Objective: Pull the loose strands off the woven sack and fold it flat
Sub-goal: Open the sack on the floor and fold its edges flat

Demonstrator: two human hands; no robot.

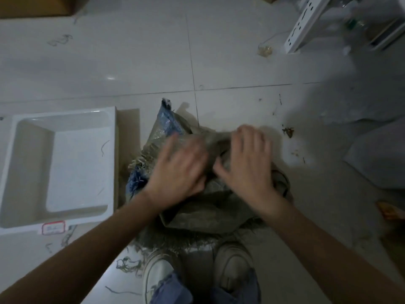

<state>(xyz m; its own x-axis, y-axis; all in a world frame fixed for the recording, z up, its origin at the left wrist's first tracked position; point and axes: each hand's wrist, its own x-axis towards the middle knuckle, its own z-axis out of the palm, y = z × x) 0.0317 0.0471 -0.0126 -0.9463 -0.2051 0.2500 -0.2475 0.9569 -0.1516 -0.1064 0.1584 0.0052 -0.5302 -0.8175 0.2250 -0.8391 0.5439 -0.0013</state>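
Note:
A grey-green woven sack (203, 213) with blue print lies crumpled on the tiled floor just ahead of my shoes. Frayed strands hang from its near edge (175, 244) and its left side. My left hand (177, 170) rests flat on the sack's middle with fingers spread. My right hand (247, 163) lies beside it on the sack's upper right part, fingers curled over a raised fold. Both hands are blurred. Whether either hand pinches the fabric cannot be told.
A white plastic tray (65, 218) sits on the floor at the left, holding a single strand. Loose strands (128, 265) lie by my left shoe. A white perforated rack (306, 25) stands at the far right, a cardboard box (37, 6) at the far left.

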